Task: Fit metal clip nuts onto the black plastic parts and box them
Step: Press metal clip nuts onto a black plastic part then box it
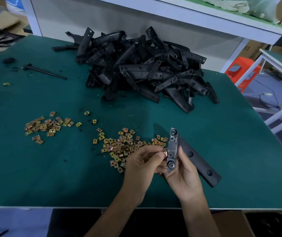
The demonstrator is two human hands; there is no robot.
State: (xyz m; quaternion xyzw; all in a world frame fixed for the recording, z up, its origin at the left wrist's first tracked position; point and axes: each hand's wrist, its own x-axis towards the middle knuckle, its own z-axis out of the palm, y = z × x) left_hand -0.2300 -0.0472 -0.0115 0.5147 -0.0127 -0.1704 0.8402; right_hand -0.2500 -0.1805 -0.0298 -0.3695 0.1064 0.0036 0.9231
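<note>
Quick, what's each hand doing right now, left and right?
Left hand: pinching a metal clip nut against the part.
Right hand: gripping a black plastic part.

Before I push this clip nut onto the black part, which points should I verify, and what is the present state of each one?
1. Part held firmly: the right hand grips the black part: ok.
2. Nut in the fingers: the left hand pinches a clip nut: ok.
3. Nut brought to the part: it is at the part's left edge: ok.
4. Open side of the nut faces the edge: the fingers hide it: cannot tell.
5. More nuts within reach: loose clip nuts lie on the mat beside the left hand: ok.
6. More parts ready: pile of black parts at the back: ok.
</note>
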